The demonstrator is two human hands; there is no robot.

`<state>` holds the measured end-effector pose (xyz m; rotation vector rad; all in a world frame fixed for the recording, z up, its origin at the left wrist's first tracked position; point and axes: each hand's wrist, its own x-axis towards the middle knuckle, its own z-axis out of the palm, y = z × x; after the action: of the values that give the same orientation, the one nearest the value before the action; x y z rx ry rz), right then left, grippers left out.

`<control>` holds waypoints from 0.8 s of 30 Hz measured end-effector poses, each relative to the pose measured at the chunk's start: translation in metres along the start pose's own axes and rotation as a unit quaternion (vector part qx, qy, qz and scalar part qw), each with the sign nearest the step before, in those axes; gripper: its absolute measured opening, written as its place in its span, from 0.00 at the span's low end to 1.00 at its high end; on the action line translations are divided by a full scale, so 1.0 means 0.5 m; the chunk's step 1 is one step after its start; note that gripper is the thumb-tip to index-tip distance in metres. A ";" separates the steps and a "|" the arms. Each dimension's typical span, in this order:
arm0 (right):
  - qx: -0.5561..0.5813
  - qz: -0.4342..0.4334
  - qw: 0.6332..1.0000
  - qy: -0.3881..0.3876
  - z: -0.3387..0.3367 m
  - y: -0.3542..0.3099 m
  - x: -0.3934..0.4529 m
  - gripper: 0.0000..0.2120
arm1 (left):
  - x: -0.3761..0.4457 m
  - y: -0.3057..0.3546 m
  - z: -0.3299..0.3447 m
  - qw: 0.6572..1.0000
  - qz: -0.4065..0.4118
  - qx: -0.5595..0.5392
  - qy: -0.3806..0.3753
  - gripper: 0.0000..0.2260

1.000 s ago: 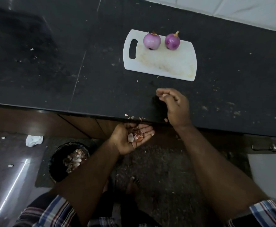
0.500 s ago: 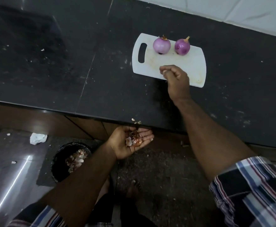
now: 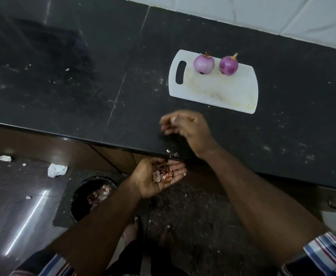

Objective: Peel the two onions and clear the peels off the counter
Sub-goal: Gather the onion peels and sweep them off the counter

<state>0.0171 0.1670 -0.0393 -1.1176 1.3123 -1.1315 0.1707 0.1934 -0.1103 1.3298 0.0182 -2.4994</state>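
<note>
Two peeled purple onions, the left onion [image 3: 204, 63] and the right onion [image 3: 228, 65], sit side by side at the far edge of a white cutting board [image 3: 218, 92]. My left hand [image 3: 159, 179] is cupped palm up just below the counter's front edge, with a small heap of onion peels [image 3: 162, 175] in it. My right hand [image 3: 186, 128] hovers low over the black counter [image 3: 83, 76] between the board and the edge. It is blurred, with bent fingers pointing left. A few peel scraps [image 3: 171, 153] lie at the edge under it.
A round black bin [image 3: 92, 196] with peels in it stands on the floor, left of my left arm. Crumpled white paper [image 3: 56, 170] lies on the floor nearby. A white tiled wall [image 3: 282, 14] runs behind the counter. My bare feet are below.
My right hand reached out to the near side of the cutting board, then drew back toward the counter's front edge. My left hand stayed cupped below the edge with the peels.
</note>
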 end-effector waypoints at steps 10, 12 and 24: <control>-0.125 -0.077 0.989 -0.016 0.105 0.040 -0.100 0.13 | -0.022 -0.023 0.014 0.996 0.085 -0.005 -0.026 0.20; -0.062 -0.052 0.997 -0.001 0.101 0.033 -0.101 0.14 | -0.030 -0.023 0.011 0.996 0.089 0.003 -0.017 0.20; -0.022 -0.026 0.999 0.027 0.218 0.044 -0.114 0.11 | -0.068 -0.002 -0.052 0.986 0.155 -0.035 -0.052 0.22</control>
<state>0.1277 0.2225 -0.0570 -1.1670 1.3629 -1.1839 0.2094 0.2074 -0.0975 1.0804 -0.1138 -2.2767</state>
